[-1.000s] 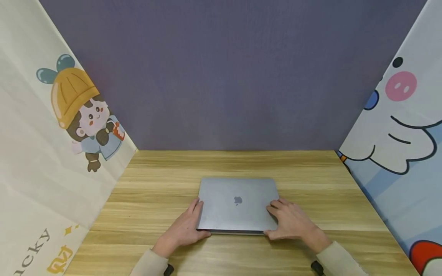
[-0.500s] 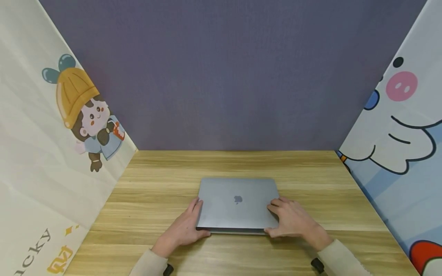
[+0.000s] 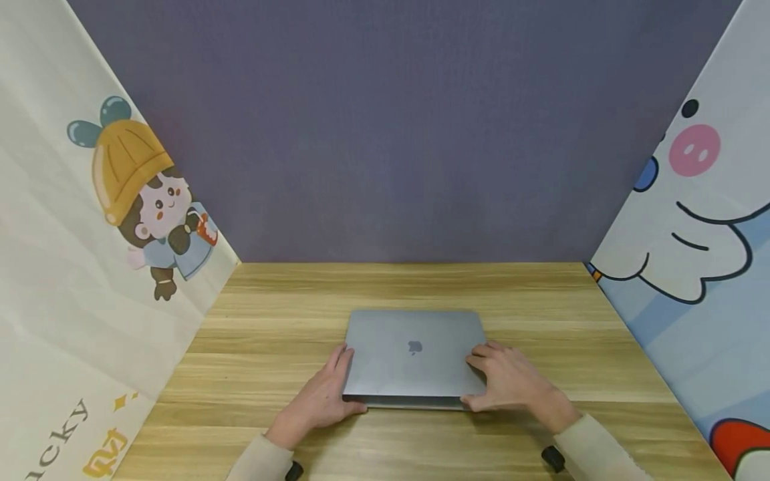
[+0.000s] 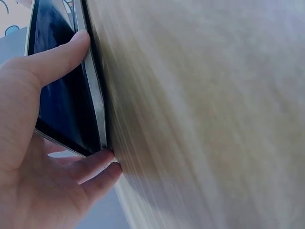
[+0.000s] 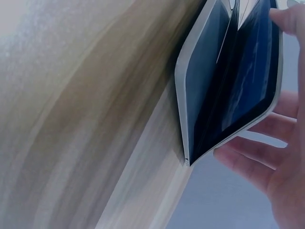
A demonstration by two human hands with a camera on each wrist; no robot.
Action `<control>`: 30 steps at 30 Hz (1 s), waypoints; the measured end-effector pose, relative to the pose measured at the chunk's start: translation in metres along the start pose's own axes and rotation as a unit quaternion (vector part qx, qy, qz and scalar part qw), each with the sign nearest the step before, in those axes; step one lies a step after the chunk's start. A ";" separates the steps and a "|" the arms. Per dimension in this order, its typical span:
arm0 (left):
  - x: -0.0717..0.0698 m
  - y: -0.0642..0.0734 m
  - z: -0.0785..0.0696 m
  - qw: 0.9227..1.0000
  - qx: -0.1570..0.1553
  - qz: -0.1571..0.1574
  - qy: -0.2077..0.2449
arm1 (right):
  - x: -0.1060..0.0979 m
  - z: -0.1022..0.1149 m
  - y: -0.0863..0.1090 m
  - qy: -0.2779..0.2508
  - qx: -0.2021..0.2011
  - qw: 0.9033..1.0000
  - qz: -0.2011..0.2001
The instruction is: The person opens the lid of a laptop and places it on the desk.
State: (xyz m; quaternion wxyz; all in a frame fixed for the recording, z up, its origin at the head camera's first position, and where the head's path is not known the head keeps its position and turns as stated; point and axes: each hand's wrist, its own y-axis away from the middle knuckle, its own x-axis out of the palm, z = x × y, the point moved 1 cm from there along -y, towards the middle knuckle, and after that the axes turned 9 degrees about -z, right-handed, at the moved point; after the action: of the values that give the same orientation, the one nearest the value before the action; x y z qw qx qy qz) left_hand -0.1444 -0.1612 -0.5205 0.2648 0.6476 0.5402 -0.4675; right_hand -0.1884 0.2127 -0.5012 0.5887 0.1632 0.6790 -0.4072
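A grey laptop [image 3: 391,351] lies on the wooden table with its lid slightly raised, leaving a dark gap along the near edge. My left hand [image 3: 321,397] grips its left side. In the left wrist view, the thumb [image 4: 71,50] lies on the front edge of the base and two fingertips touch near the rear corner. My right hand [image 3: 508,384] pinches the lid at its right side. The right wrist view shows the thumb [image 5: 286,20] at the lid's front edge, with fingers [image 5: 252,160] behind the lid. The lit screen [image 5: 250,76] faces down toward the base.
The wooden table [image 3: 271,300] extends around the laptop. A dark grey panel [image 3: 409,133] rises at the back. White printed sheets with cartoon figures stand along the left side [image 3: 36,267] and right side [image 3: 734,280].
The lid's near edge has risen a little, and the dark gap above the base is wider. My right hand has shifted very slightly with it; my left hand stays in place.
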 end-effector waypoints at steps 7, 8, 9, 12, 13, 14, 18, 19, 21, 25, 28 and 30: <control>0.001 0.002 0.002 1.000 -0.014 0.006 0.004 | -0.002 0.000 -0.001 -0.006 0.011 1.000 0.010; 0.001 0.002 0.002 1.000 -0.015 0.007 0.005 | -0.002 0.000 -0.001 -0.007 0.012 1.000 0.012; 0.001 0.003 0.002 1.000 -0.016 0.008 0.006 | -0.002 0.000 -0.001 -0.007 0.013 1.000 0.013; 0.001 0.003 0.003 1.000 -0.014 0.009 0.007 | -0.002 0.000 -0.002 -0.010 0.012 1.000 0.013; 0.001 0.003 0.003 1.000 -0.013 0.009 0.008 | -0.002 -0.001 -0.002 -0.011 0.011 1.000 0.013; 0.001 0.003 0.004 1.000 -0.012 0.009 0.008 | -0.002 -0.001 -0.002 -0.011 0.010 1.000 0.012; 0.000 0.004 0.006 1.000 -0.008 0.017 0.016 | -0.002 -0.001 -0.002 -0.013 0.004 1.000 0.011; 0.000 0.005 0.007 1.000 -0.007 0.020 0.020 | -0.001 -0.001 -0.002 -0.013 0.003 1.000 0.011; -0.001 0.005 0.008 0.999 -0.005 0.027 0.031 | -0.001 -0.001 -0.002 -0.012 0.002 1.000 0.010; -0.003 0.007 0.009 0.998 0.000 0.033 0.053 | -0.002 -0.001 -0.003 -0.012 0.001 1.000 0.005; -0.005 0.007 0.009 0.997 -0.005 0.035 0.071 | -0.002 -0.001 -0.003 -0.012 0.004 1.000 0.007; -0.006 0.007 0.009 0.996 -0.015 0.033 0.083 | -0.003 -0.002 -0.003 -0.016 0.008 1.000 0.009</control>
State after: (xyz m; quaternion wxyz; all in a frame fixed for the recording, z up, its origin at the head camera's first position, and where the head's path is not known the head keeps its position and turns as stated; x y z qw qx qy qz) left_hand -0.1405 -0.1734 -0.5200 0.2444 0.6975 0.5455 -0.3951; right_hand -0.1908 0.2127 -0.4976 0.6020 0.1676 0.6642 -0.4102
